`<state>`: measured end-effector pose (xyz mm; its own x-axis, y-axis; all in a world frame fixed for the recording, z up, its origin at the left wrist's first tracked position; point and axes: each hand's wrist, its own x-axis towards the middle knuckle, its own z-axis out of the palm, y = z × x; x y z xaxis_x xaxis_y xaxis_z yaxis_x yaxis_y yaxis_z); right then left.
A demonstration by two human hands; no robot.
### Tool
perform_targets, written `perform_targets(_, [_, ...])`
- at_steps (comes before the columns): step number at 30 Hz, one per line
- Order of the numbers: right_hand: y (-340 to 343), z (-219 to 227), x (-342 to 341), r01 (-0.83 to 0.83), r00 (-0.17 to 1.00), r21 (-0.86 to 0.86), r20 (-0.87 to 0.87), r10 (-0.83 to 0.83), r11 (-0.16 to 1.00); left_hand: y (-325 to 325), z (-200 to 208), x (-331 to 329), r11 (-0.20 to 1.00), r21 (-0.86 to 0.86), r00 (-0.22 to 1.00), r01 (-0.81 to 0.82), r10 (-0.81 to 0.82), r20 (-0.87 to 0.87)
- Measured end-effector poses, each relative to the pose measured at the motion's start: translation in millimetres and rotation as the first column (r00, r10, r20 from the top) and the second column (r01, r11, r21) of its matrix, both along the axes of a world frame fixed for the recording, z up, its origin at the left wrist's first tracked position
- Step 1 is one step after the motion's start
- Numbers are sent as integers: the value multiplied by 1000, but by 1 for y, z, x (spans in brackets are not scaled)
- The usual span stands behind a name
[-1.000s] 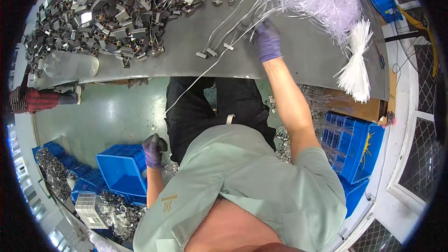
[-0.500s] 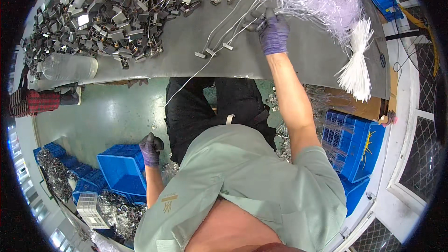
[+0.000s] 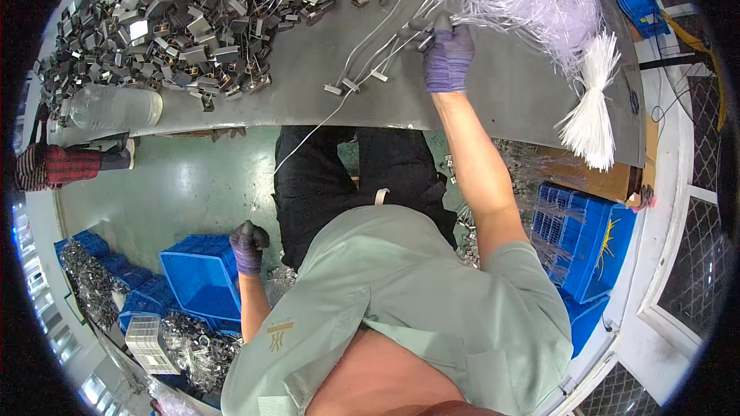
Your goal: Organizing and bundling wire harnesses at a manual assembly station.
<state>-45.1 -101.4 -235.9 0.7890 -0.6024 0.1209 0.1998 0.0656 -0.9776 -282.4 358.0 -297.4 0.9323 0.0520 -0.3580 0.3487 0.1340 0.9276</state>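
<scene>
Head view: my gloved right hand (image 3: 449,60) is over the grey table (image 3: 524,96), fingers partly bent at several thin wires (image 3: 436,1); whether they pinch any I cannot tell. My gloved left hand (image 3: 247,248) is low beside my thigh, fingers curled; one long white wire (image 3: 307,137) crosses the table edge, its lower end near my fingertips, the grip unclear. Small connectors (image 3: 333,90) lie left of my right hand.
</scene>
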Motion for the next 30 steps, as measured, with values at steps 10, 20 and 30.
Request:
perform_targets(10, [6, 12, -1, 9, 999, 88, 38, -13, 996, -1, -5, -1, 998, -46, 998, 32, -30, 60])
perform_targets(20, [6, 12, -1, -53, 998, 113, 33, 50, 992, 1, -7, -4, 989, -125, 994, 84, -74, 80])
perform_targets(30, [21, 21, -11, -329, 922, 476, -26, 387, 816, -18, -2, 1, 957, -199, 977, 211, -203, 60])
